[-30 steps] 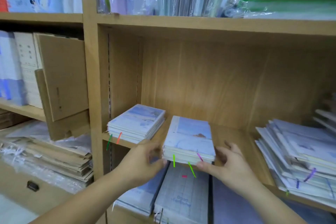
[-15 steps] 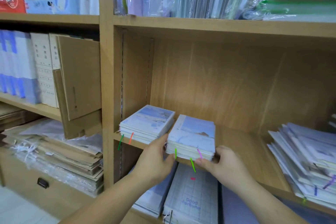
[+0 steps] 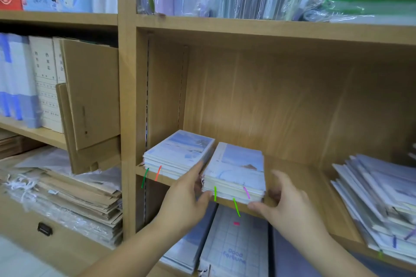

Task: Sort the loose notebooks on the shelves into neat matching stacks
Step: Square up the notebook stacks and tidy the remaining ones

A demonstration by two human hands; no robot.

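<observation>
Head view: a stack of pale blue paper notebooks is seen at the front edge of the light wooden shelf, just beside a matching second stack set against the compartment's left wall.
Left hand: the left hand is laid along the stack's left side with the thumb hooked at the lower front corner, so the stack is gripped.
Right hand: the right hand is wrapped round the right side with the thumb at the lower front corner, and the stack is gripped here too.
Seating: whether the base rests fully on the shelf cannot be told.
Risk: the smooth covers could be fanned apart by an uneven squeeze. A stack released too near the lip could be tipped off. The second stack could be knocked askew by the left knuckles.
Unsorted: an untidy pile of similar notebooks is left at the right.
</observation>
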